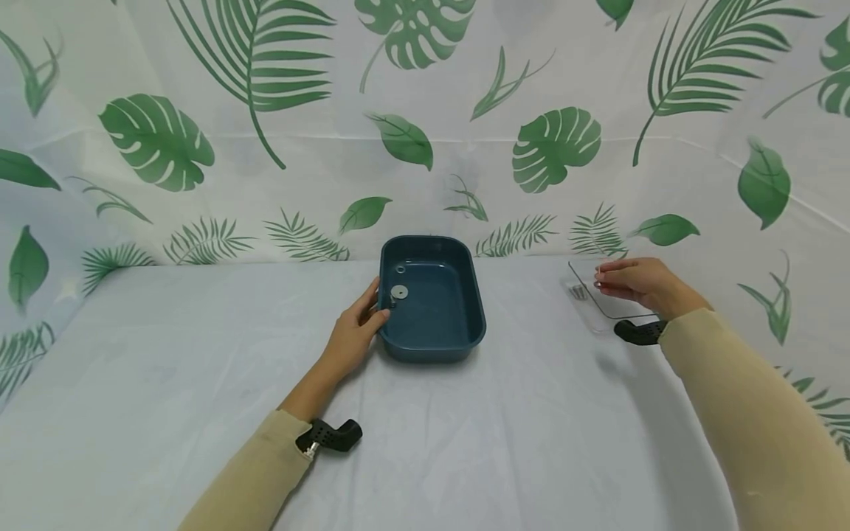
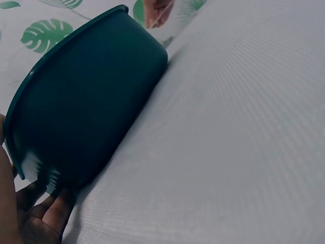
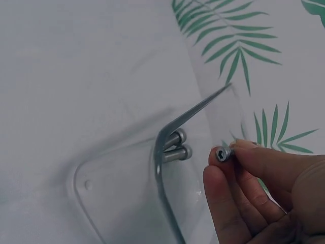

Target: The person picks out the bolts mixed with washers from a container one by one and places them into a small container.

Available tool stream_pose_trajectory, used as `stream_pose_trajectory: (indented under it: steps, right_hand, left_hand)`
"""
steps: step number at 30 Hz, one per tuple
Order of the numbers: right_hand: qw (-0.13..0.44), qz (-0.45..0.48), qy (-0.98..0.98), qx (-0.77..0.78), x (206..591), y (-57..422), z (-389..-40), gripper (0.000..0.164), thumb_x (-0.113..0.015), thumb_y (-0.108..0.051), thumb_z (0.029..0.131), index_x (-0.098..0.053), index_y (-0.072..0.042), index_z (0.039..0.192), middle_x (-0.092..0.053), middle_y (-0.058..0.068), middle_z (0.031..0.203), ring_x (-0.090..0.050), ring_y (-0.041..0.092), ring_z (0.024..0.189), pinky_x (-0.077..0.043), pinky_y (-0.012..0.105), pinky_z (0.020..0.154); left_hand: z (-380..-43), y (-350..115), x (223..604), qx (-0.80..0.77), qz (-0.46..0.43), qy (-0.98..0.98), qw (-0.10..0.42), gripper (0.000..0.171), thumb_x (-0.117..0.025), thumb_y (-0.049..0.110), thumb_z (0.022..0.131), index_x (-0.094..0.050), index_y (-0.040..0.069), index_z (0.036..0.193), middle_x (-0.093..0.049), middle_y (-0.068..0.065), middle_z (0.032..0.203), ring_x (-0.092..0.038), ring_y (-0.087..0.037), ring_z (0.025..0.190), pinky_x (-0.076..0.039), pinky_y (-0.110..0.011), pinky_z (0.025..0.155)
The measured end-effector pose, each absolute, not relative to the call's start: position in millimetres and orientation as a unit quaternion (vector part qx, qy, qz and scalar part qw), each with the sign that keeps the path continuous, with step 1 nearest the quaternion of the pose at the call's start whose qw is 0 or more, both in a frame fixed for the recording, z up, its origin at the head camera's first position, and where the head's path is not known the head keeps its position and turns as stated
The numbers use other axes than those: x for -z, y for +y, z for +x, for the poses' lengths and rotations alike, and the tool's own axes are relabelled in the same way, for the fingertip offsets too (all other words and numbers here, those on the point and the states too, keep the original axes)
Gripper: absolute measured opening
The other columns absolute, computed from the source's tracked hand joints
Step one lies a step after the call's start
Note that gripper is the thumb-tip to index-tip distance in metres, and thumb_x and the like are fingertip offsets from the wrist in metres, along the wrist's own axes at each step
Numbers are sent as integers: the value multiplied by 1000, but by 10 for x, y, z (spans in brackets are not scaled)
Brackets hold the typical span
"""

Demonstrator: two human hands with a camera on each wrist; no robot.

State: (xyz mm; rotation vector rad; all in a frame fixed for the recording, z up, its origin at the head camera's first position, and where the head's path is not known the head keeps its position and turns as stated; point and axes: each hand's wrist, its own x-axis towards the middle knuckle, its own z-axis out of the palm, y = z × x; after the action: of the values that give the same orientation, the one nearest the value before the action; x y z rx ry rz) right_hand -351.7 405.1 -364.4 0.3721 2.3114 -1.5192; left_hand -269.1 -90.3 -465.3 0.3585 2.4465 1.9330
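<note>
My left hand (image 1: 350, 335) holds the left side of a dark blue-green rectangular plastic bin (image 1: 434, 317), thumb at the rim and fingers along the outer wall. Inside the bin, toward its left, lie a flat round washer (image 1: 397, 292), a small ring (image 1: 401, 269) and a small metal piece too tiny to identify. My right hand (image 1: 643, 282) is over a clear plastic box (image 3: 158, 168). Between its thumb and fingertips it pinches a hex socket bolt (image 3: 222, 154), the socket head showing in the right wrist view. Two similar bolts (image 3: 177, 154) lie together in the clear box.
A white cloth (image 1: 265, 339) covers the table, with a leaf-printed curtain (image 1: 458, 147) behind it. The bin and the clear box both stand near the back edge, with a stretch of cloth between them. Black wrist mounts (image 1: 335, 435) sit on both arms.
</note>
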Motion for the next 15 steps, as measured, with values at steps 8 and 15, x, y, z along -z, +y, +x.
stream_pose_trajectory:
  steps: [8, 15]
  right_hand:
    - [190, 166, 813, 524, 3736, 4083, -3555, 8, -67, -11, 97, -69, -18, 100, -72, -14, 81, -72, 7, 82, -62, 26, 85]
    - [209, 163, 812, 520, 3781, 4053, -3561, 30, -64, -9, 99, -70, -29, 77, -70, -14, 81, -67, 4, 80, -61, 23, 84]
  left_hand:
    - [-2699, -903, 4671, -617, 112, 779, -3, 63, -56, 26, 104, -28, 29, 161, -44, -13, 159, -48, -31, 144, -44, -46, 116]
    - [-2688, -894, 4685, -615, 111, 781, -5, 63, -55, 25, 104, -28, 30, 161, -43, -13, 160, -49, -32, 143, -44, -47, 116]
